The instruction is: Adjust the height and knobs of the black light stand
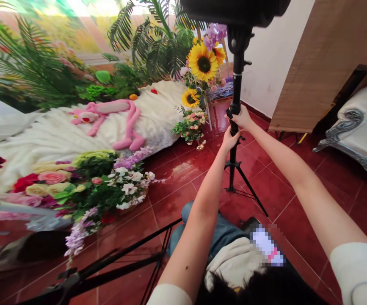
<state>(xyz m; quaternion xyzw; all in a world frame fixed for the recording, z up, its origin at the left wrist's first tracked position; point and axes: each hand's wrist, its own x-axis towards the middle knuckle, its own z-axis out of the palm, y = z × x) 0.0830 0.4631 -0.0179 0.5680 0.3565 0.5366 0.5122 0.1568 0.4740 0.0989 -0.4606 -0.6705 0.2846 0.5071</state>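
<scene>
A black stand point(237, 89) rises upright from the tiled floor, its tripod legs point(251, 190) spread at the base. Both my hands are wrapped round its pole. My right hand point(243, 118) grips higher, by a black clamp knob on the pole. Just below it, my left hand point(230, 139) closes around the lower section near another knob. On top of the stand is a large black fixture point(237, 10), cut off by the upper edge of the view.
Left lies a white draped platform point(161, 101) with a pink plush toy point(128, 123), edged by artificial flowers point(129, 186). Sunflowers point(204, 63) stand behind the pole. A dark tripod point(120, 258) crosses the lower left. A white sofa point(364, 123) stands right; below are jeans point(224, 233) and dark hair.
</scene>
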